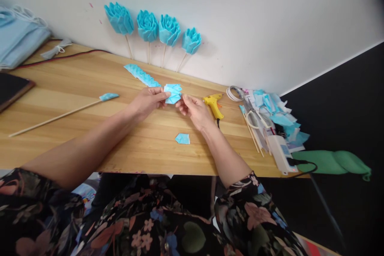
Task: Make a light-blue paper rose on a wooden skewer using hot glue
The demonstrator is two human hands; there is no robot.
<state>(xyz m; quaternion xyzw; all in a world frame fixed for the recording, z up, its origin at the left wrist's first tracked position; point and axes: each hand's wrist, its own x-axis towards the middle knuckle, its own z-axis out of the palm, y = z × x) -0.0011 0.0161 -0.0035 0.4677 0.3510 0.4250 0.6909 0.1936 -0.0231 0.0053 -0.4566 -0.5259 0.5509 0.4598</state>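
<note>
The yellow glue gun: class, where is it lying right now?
In the head view, the yellow glue gun lies on the wooden table, just right of the right hand.

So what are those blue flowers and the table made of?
The blue flowers look like thin pleated sheet, perhaps paper or soft fabric: matte, with crisp folds, on pale sticks that look wooden. The piece held in both hands looks the same. The table looks like light wood, smooth, with grain lines showing; it might be a veneer.

– Where does the view look from?
– From the person's head, forward and down across the tabletop (90, 88) toward the wall (240, 16).
– How near?
– Arm's reach; both forearms run out from the bottom edge.
</note>
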